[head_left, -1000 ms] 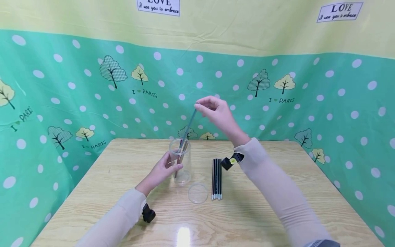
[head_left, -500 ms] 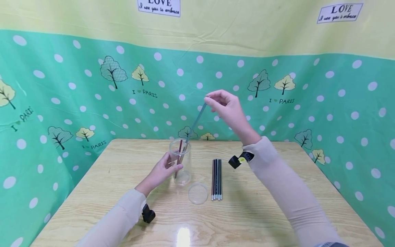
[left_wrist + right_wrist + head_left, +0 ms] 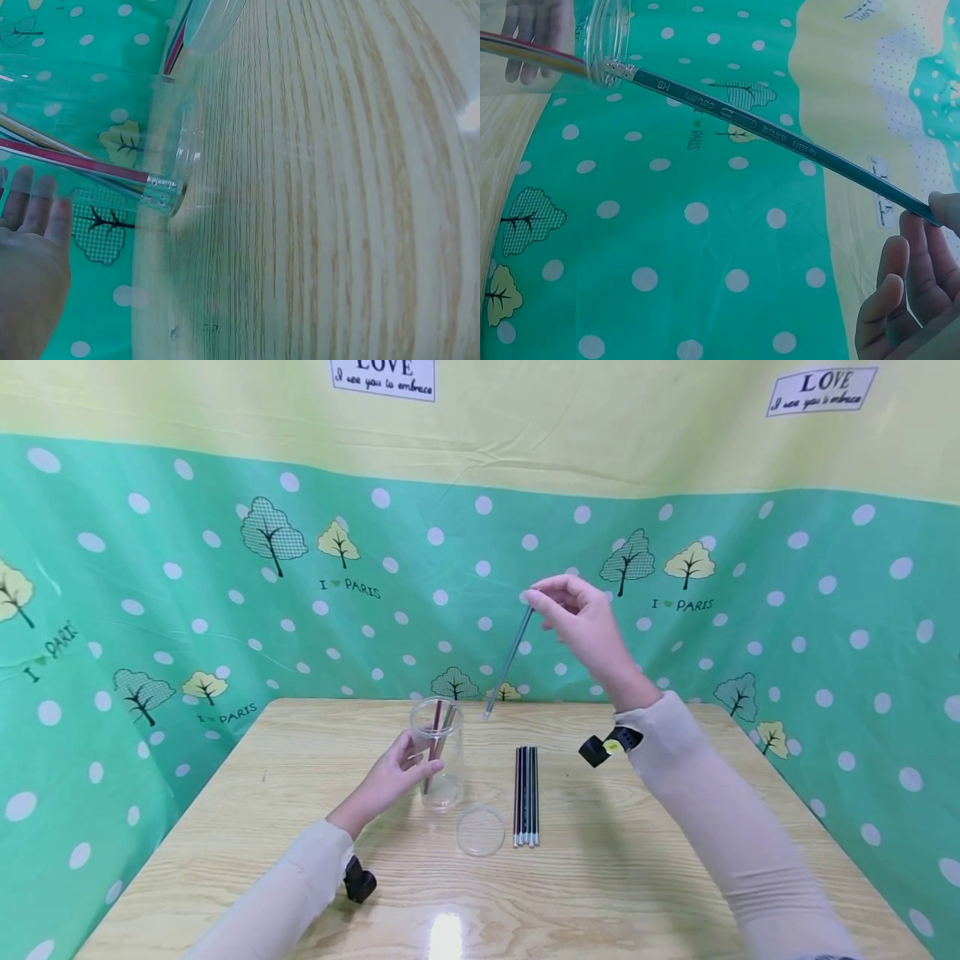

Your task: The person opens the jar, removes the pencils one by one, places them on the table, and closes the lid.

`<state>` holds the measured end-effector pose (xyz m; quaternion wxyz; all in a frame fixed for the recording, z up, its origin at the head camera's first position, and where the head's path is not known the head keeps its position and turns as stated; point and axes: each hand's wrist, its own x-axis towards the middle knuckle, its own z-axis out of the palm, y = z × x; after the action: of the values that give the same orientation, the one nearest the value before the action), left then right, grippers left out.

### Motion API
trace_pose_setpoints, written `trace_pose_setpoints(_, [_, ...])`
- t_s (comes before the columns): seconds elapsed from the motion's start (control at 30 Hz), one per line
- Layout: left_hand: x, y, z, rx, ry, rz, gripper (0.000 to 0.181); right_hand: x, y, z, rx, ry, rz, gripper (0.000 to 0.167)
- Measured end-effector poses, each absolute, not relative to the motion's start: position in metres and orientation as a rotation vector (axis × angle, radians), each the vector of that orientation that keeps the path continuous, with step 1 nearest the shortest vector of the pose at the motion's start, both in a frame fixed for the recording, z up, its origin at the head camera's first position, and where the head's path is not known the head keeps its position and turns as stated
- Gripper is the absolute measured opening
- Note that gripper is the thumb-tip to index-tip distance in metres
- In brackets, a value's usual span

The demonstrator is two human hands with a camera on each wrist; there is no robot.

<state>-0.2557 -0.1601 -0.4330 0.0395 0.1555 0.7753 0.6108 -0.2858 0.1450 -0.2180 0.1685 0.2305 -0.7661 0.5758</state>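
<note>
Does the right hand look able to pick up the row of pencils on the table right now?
Probably not yet: nothing covers the row of pencils, but the right hand pinches a green pencil and would likely have to release it first.

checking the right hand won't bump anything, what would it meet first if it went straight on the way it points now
Probably the dotted curtain: the right hand, pinching a pencil, points up and leftward with nothing visible in between, though how far back the curtain hangs is unclear.

Right hand [image 3: 924, 289] pinches green pencil [image 3: 772, 136]; clear jar [image 3: 606, 41] upper left.
</note>
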Motion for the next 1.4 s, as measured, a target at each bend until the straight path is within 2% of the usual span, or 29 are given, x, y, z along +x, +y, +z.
trace_pose_setpoints(0.23, [-0.256,-0.16,-0.434,0.488,2.37,1.876,0.062,-0.29,0.158,-0.232,0.607,-2.231,1.64,0.038])
trace_pose_setpoints(0.77, [-0.255,-0.161,-0.433,0.487,2.364,1.88,0.062,-0.307,0.184,-0.288,0.418,-2.423,1.639,0.046])
trace_pose_setpoints(1.07, [-0.257,-0.161,-0.434,0.486,2.361,1.884,0.062,-0.319,0.194,-0.325,0.26,-2.553,1.672,0.045])
trace_pose_setpoints(1.4, [-0.257,-0.162,-0.435,0.492,2.371,1.878,0.06,-0.327,0.2,-0.376,0.227,-2.661,1.711,0.046])
